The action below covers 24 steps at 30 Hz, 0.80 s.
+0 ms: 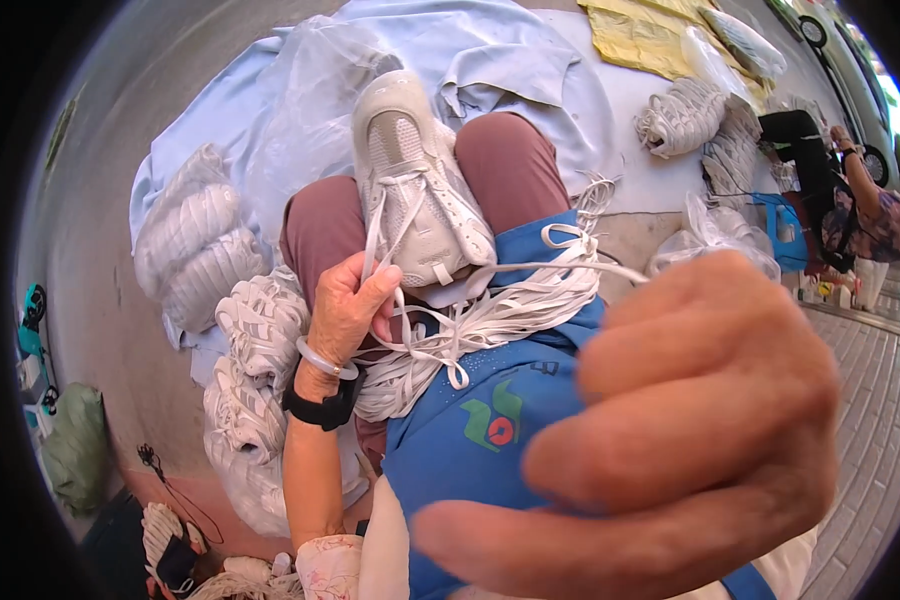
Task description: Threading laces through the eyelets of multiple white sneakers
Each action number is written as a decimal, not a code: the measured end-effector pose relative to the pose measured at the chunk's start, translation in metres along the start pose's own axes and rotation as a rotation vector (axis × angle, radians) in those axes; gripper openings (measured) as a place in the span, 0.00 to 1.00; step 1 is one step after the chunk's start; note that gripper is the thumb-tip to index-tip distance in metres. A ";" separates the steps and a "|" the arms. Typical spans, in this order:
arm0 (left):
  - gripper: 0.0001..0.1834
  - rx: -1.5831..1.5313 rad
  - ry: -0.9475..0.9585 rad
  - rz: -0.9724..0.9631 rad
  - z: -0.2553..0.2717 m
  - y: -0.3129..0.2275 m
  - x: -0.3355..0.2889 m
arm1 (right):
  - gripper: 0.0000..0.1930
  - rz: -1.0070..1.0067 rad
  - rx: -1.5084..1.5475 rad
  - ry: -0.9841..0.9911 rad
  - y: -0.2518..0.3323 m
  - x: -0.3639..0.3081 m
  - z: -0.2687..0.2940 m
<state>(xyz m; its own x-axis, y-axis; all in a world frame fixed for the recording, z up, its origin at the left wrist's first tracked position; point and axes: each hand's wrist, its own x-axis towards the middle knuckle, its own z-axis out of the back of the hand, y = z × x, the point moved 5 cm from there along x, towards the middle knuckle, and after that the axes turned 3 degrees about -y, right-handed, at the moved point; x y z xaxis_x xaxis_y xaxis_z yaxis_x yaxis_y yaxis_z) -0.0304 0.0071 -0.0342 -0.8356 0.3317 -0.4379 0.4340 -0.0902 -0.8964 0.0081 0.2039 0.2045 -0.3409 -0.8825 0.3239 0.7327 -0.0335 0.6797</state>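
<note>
A light grey and white sneaker (420,190) rests between my knees, toe pointing away from me. Its lace is threaded through part of the eyelets. My left hand (355,305) is closed in a pinch on a shoelace beside the heel. Large and close to the camera, my right hand (660,410) has its fingers curled. A stretched white shoelace (560,266) runs from near the sneaker's heel to this hand and disappears behind it. Across my lap, over a blue apron (440,450), lies a bundle of loose white laces (515,315).
Bagged sneakers (195,250) and further sneakers (260,330) lie at my left. A light blue cloth (510,60) covers the ground ahead. More shoes (682,115) and a yellow sheet (640,40) lie at the far right, near a seated person (870,210). A green sack (78,450) stands far left.
</note>
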 end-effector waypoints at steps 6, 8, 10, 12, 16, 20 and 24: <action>0.13 -0.030 -0.045 -0.003 0.004 0.005 -0.001 | 0.15 -0.096 -0.006 -0.038 0.011 -0.022 -0.003; 0.13 -0.020 -0.030 -0.038 -0.001 0.003 0.008 | 0.15 -0.108 0.011 -0.051 0.010 -0.025 -0.008; 0.13 0.001 -0.034 -0.032 -0.002 -0.001 0.006 | 0.15 -0.108 0.030 -0.062 0.011 -0.028 -0.010; 0.14 0.017 -0.062 -0.016 0.005 0.000 0.002 | 0.15 -0.105 0.038 -0.070 0.011 -0.030 -0.012; 0.14 -0.009 -0.041 0.005 0.009 0.007 0.003 | 0.15 -0.069 0.052 -0.079 0.008 -0.025 -0.016; 0.13 -0.024 0.000 0.011 0.003 0.005 0.003 | 0.16 0.026 0.076 -0.097 0.001 -0.013 -0.021; 0.13 -0.029 0.012 -0.004 -0.002 0.000 0.006 | 0.16 0.060 0.089 -0.115 0.001 -0.008 -0.025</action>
<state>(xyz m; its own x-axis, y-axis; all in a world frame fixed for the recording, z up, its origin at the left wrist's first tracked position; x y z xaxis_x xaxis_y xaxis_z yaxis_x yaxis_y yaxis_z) -0.0342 0.0112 -0.0365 -0.8335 0.3432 -0.4330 0.4402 -0.0611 -0.8958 0.0262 0.1991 0.1867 -0.3672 -0.8221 0.4350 0.7001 0.0636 0.7112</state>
